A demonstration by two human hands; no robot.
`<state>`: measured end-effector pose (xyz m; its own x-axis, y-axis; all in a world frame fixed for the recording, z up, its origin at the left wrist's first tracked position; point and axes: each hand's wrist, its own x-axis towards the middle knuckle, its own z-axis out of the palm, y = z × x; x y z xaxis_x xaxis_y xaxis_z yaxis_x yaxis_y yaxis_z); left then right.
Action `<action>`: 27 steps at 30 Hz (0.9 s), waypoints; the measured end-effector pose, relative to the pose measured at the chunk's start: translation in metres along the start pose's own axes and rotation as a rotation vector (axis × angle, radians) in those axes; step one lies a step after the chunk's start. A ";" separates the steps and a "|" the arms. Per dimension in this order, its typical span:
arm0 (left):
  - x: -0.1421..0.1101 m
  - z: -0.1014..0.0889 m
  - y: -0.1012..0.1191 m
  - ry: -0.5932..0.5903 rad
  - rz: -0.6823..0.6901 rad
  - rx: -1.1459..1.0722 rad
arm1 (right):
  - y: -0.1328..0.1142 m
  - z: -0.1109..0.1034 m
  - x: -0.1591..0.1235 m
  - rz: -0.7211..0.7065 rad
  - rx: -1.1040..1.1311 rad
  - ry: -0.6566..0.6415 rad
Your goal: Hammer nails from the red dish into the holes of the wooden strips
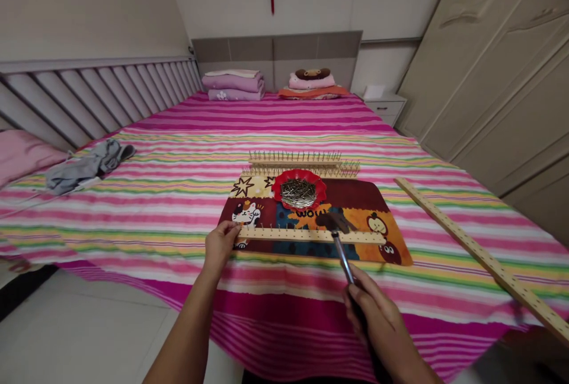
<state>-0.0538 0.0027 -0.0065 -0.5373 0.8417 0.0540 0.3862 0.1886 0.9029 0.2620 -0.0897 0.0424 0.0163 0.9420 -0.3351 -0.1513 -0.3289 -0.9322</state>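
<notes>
My left hand pinches the left end of a pale wooden strip that lies across a patterned mat. Several nails stand upright along the left part of this strip, and dark holes or marks dot it. My right hand is wrapped round the dark grip of a hammer. The hammer's head is over the right half of the strip; whether it touches the wood I cannot tell. Just behind the strip, a red scalloped dish holds a heap of loose nails.
Behind the dish lie wooden strips bristling with nails. A long holed wooden strip runs diagonally at the right. Grey cloth lies at the left of the striped bed; folded bedding sits by the headboard. Wardrobes stand at right.
</notes>
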 end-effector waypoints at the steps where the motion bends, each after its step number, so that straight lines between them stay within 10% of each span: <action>1: 0.000 0.000 0.000 -0.004 0.007 0.022 | -0.004 0.008 0.003 -0.015 -0.029 -0.066; 8: -0.005 0.000 0.005 0.022 0.046 0.091 | -0.031 0.078 0.035 -0.222 -0.311 -0.455; 16: -0.009 0.003 0.003 0.039 0.080 0.087 | -0.026 0.135 0.061 -0.328 -0.483 -0.544; 27: -0.009 0.005 0.000 0.070 0.104 0.103 | -0.024 0.119 0.052 -0.335 -0.477 -0.471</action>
<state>-0.0457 -0.0022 -0.0095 -0.5399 0.8228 0.1777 0.5153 0.1562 0.8426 0.1494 -0.0245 0.0638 -0.4550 0.8900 -0.0286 0.2341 0.0886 -0.9682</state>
